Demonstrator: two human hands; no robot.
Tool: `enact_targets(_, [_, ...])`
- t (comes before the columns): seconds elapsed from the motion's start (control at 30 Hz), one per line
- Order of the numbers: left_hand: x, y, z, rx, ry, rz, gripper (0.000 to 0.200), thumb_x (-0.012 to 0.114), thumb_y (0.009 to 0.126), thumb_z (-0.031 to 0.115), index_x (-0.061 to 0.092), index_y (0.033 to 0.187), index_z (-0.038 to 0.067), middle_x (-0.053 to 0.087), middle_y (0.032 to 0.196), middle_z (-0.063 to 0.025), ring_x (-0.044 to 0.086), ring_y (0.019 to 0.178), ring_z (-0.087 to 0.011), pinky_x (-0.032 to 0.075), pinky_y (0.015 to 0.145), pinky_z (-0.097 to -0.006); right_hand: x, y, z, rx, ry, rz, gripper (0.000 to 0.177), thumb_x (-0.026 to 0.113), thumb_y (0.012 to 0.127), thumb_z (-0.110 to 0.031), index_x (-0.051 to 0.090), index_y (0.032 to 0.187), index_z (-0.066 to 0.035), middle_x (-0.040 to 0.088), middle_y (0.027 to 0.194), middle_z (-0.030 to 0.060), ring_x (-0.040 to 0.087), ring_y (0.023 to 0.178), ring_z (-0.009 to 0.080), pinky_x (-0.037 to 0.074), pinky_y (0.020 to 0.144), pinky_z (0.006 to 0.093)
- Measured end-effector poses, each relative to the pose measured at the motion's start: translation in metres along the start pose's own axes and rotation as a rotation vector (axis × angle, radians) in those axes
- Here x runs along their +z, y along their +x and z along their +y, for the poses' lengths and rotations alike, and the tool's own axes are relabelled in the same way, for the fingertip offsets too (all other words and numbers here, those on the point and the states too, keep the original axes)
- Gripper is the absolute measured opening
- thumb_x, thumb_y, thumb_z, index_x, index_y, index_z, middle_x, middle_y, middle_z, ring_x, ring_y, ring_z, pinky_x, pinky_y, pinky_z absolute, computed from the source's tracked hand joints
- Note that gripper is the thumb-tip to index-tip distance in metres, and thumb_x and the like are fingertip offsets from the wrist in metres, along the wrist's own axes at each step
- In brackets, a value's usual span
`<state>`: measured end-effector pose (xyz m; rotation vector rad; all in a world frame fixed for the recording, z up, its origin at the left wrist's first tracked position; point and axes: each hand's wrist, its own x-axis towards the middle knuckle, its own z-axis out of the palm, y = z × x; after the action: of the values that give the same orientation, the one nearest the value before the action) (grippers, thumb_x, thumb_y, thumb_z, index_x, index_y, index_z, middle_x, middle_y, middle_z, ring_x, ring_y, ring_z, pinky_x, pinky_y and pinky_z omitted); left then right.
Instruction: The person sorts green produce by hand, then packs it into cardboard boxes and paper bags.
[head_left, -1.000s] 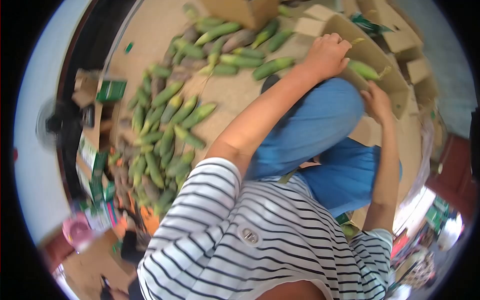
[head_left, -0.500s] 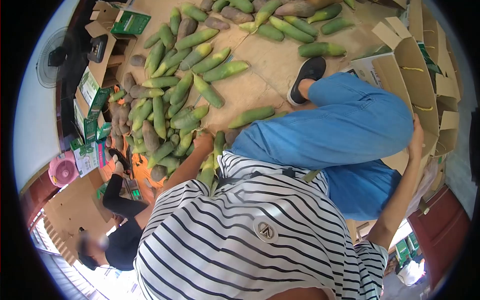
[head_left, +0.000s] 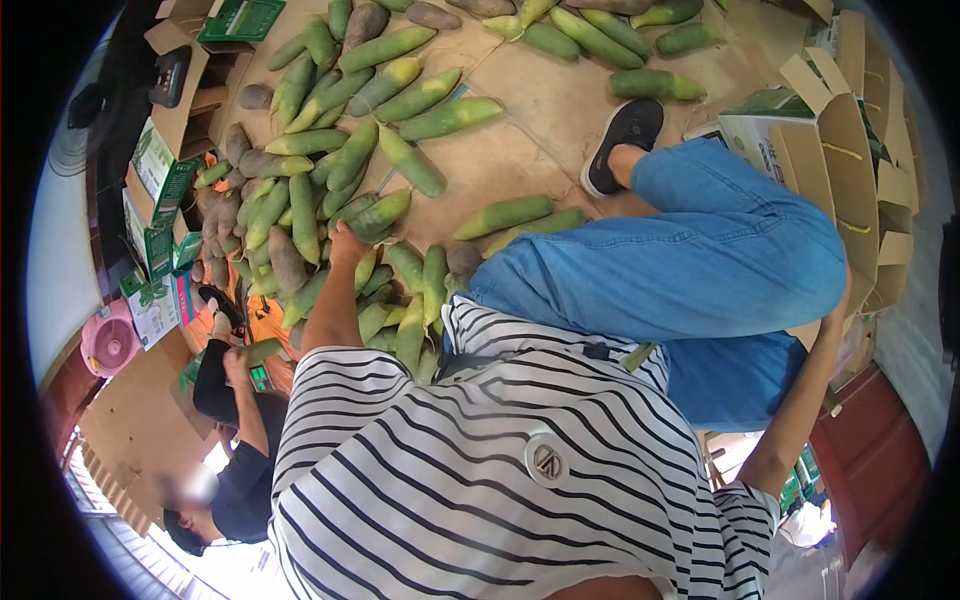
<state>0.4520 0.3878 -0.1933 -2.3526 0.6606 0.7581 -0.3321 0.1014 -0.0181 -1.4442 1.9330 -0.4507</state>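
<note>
Many green radishes (head_left: 305, 220), some coated with brown soil, lie heaped on the tiled floor at the left. My left hand (head_left: 347, 245) reaches into the heap, its fingers curled at the near end of a green radish (head_left: 385, 214). More radishes (head_left: 409, 335) lie beside my left forearm. Two radishes (head_left: 503, 216) rest apart from the heap, near my bent leg. My right hand (head_left: 846, 288) is at the outer side of my raised knee, beside an open cardboard box (head_left: 840, 170); its fingers are hidden behind the knee.
Open cartons (head_left: 160, 170) line the left side, near a pink fan (head_left: 110, 340). A co-worker in dark clothes (head_left: 245, 490) sits at the lower left, one hand on a green radish (head_left: 262, 350). Farther radishes (head_left: 657, 84) lie beyond my shoe (head_left: 628, 140).
My left hand has moved up and left over the heap. My right hand has slipped mostly out of sight behind the knee. The co-worker's arm is raised, and the view has shifted slightly.
</note>
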Motion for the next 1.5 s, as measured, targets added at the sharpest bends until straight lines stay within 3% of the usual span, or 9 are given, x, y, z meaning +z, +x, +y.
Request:
enact_targets(0.27, [0.019, -0.052, 0.033, 0.077, 0.215, -0.047, 0.081, 0.071, 0.065, 0.061, 0.049, 0.122, 0.007, 0.039, 0.128, -0.0204, 0.057, 0.102, -0.0314, 0.052, 0.08, -0.0383, 0.001, -0.003, 0.001, -0.2, -0.267, 0.043, 0.044, 0.039, 0.097, -0.025, 0.043, 0.131, 0.003, 0.056, 0.115, 0.0102, 0.051, 0.104, 0.0152, 0.038, 0.092, 0.0264])
enact_targets(0.33, [0.088, -0.036, 0.026, 0.315, -0.009, 0.083, 0.081, 0.069, 0.063, 0.063, 0.056, 0.112, 0.0, 0.052, 0.117, -0.0241, 0.057, 0.102, -0.0339, 0.049, 0.083, -0.0403, 0.002, 0.002, 0.013, -0.098, -0.009, 0.059, 0.043, 0.041, 0.096, -0.022, 0.044, 0.13, 0.003, 0.058, 0.107, 0.0088, 0.052, 0.096, 0.0142, 0.04, 0.087, 0.0262])
enact_targets(0.37, [0.085, -0.05, 0.039, 0.234, -0.293, -0.11, 0.079, 0.071, 0.063, 0.059, 0.057, 0.108, -0.004, 0.06, 0.104, -0.0259, 0.06, 0.097, -0.0353, 0.047, 0.086, -0.0414, 0.001, 0.004, 0.019, -0.046, 0.12, 0.066, 0.042, 0.042, 0.095, -0.021, 0.045, 0.129, 0.003, 0.058, 0.102, 0.0081, 0.053, 0.092, 0.0137, 0.041, 0.084, 0.0262])
enact_targets(0.57, [0.07, -0.077, 0.117, -0.074, -0.986, -0.375, 0.056, 0.071, 0.073, 0.041, 0.056, 0.099, -0.007, 0.063, 0.086, -0.0179, 0.064, 0.071, -0.0247, 0.051, 0.049, -0.0326, 0.0, 0.009, 0.011, -0.263, -0.431, 0.061, 0.041, 0.05, 0.091, -0.016, 0.046, 0.127, 0.002, 0.057, 0.073, 0.0082, 0.053, 0.067, 0.0158, 0.043, 0.063, 0.0296])
enact_targets(0.8, [0.079, -0.045, 0.15, -0.232, -1.302, -0.265, 0.051, 0.068, 0.075, 0.039, 0.054, 0.099, -0.003, 0.056, 0.071, -0.0107, 0.053, 0.051, -0.0207, 0.044, 0.041, -0.0315, 0.013, -0.01, -0.033, -0.124, -0.472, 0.067, 0.041, 0.059, 0.086, -0.024, 0.05, 0.121, -0.007, 0.061, 0.078, 0.0133, 0.059, 0.071, 0.0242, 0.045, 0.063, 0.0349])
enact_targets(0.9, [0.04, -0.036, 0.146, -0.199, -1.546, -0.635, 0.042, 0.056, 0.082, 0.048, 0.054, 0.093, 0.008, 0.054, 0.069, -0.0051, 0.051, 0.051, -0.0153, 0.041, 0.042, -0.0277, 0.011, -0.012, -0.045, -0.162, -0.557, 0.138, 0.033, 0.06, 0.084, -0.026, 0.053, 0.112, -0.01, 0.064, 0.085, 0.015, 0.061, 0.081, 0.0319, 0.046, 0.068, 0.0412])
enact_targets(1.13, [-0.103, -0.222, 0.224, 0.618, -1.309, -0.381, 0.037, 0.053, 0.086, 0.043, 0.056, 0.089, 0.006, 0.052, 0.071, -0.0012, 0.046, 0.053, -0.0104, 0.036, 0.048, -0.0233, 0.008, -0.012, -0.05, -0.137, -0.565, 0.079, 0.028, 0.059, 0.083, -0.026, 0.052, 0.102, -0.006, 0.062, 0.093, 0.015, 0.059, 0.092, 0.0334, 0.046, 0.074, 0.0441])
enact_targets(1.33, [-0.231, -0.349, 0.336, 1.51, -1.132, -0.261, 0.044, 0.058, 0.085, 0.029, 0.054, 0.117, -0.001, 0.056, 0.085, -0.0024, 0.049, 0.066, -0.0073, 0.039, 0.056, -0.0221, 0.01, -0.009, -0.032, -0.21, -0.578, 0.121, 0.029, 0.059, 0.085, -0.027, 0.05, 0.107, -0.01, 0.062, 0.09, 0.0152, 0.059, 0.088, 0.0344, 0.046, 0.071, 0.044])
enact_targets(1.5, [-0.246, -0.394, 0.411, 1.609, -1.229, -0.417, 0.039, 0.051, 0.092, 0.031, 0.055, 0.113, -0.002, 0.059, 0.086, -0.0045, 0.053, 0.068, -0.0099, 0.042, 0.062, -0.0236, 0.009, -0.011, -0.038, -0.181, -0.588, 0.089, 0.028, 0.06, 0.084, -0.027, 0.051, 0.103, -0.008, 0.062, 0.091, 0.0158, 0.059, 0.089, 0.0347, 0.046, 0.072, 0.0445])
